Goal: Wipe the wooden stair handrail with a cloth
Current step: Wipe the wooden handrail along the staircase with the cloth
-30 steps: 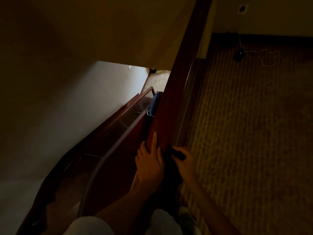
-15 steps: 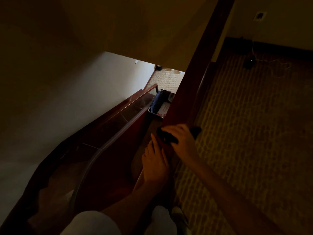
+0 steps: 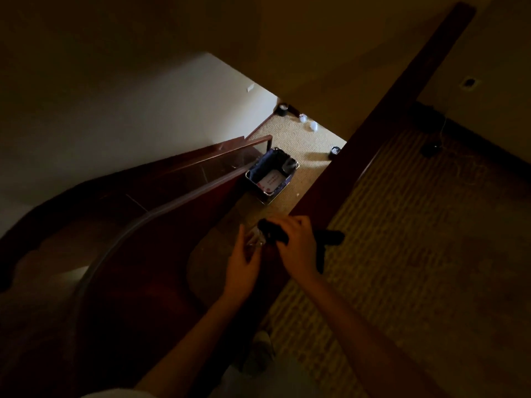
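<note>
- Head view looks down on a dark wooden handrail (image 3: 373, 145); it runs from the top right down to the person's body
- The right hand (image 3: 296, 245) sits on top of the rail with its fingers curled round a dark cloth (image 3: 329, 237); one end of the cloth sticks out on the carpet side and one end on the stairwell side
- The left hand (image 3: 244, 262) is just beside the rail on the stairwell side; its fingers reach forward, but that spot is dark and blurry, so I cannot tell if it holds anything
- What could go wrong: the cloth could slip off and drop down the stairwell; a loose hold near the rail's left edge would cause that
- The light is very low; spots on the wood may get missed because they are hard to see
- Leaning too far over the rail could be unsafe; the floor below is a long way down, with a bin (image 3: 271, 175) on it
- Edges: left of the rail is an open drop, with a lower rail (image 3: 201, 156) curving down the stairs; right of it is flat carpet (image 3: 431, 254)
- Room to move: the rail ahead of the hand looks bare all the way up, so I think the cloth can slide along it freely
</note>
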`<act>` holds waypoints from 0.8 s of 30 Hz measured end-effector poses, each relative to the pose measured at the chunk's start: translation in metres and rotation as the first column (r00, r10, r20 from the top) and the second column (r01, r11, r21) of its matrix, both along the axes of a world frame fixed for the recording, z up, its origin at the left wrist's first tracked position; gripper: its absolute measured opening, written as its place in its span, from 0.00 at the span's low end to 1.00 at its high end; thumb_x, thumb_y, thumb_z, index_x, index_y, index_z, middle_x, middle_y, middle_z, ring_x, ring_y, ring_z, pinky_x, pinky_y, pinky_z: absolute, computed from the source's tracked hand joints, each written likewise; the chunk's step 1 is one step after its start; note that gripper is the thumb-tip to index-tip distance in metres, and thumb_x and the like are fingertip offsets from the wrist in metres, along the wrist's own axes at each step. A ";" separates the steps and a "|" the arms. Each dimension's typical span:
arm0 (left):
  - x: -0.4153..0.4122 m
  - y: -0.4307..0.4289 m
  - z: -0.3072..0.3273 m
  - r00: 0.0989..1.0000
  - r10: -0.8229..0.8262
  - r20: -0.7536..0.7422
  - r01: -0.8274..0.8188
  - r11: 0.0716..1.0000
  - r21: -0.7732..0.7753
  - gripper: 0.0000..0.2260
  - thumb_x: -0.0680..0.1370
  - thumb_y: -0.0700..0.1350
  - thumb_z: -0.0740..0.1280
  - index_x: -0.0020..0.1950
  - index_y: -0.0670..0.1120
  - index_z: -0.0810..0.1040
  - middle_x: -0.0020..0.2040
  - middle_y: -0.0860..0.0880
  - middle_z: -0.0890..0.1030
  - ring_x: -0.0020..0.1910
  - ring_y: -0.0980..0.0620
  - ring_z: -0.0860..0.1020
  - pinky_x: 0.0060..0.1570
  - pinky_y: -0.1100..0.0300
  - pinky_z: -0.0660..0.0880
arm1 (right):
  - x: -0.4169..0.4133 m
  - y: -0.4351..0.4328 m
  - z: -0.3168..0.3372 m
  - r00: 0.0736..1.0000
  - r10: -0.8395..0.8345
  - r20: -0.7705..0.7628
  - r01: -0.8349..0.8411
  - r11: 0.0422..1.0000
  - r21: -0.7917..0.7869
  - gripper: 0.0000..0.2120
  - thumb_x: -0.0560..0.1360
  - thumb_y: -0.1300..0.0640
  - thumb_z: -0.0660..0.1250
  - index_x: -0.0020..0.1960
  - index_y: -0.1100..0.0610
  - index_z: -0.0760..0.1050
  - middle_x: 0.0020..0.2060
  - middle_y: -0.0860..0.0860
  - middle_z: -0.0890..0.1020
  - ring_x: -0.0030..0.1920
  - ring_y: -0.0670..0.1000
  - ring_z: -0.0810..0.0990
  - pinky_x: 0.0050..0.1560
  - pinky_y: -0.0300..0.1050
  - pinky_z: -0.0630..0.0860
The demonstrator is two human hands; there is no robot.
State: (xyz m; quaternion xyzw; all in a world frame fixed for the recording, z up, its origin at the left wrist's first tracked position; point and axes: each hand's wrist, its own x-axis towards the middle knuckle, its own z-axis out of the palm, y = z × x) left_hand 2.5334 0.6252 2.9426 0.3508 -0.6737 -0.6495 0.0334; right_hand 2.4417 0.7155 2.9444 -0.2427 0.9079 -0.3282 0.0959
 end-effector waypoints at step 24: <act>0.091 -0.068 -0.044 0.895 -0.290 -0.340 0.392 0.875 0.284 0.17 0.81 0.44 0.63 0.65 0.62 0.73 0.67 0.67 0.68 0.66 0.71 0.68 0.64 0.70 0.67 | 0.094 -0.036 -0.020 0.836 -0.507 -0.211 0.547 0.804 0.234 0.23 0.81 0.53 0.60 0.74 0.59 0.65 0.74 0.59 0.64 0.75 0.59 0.62 0.73 0.62 0.60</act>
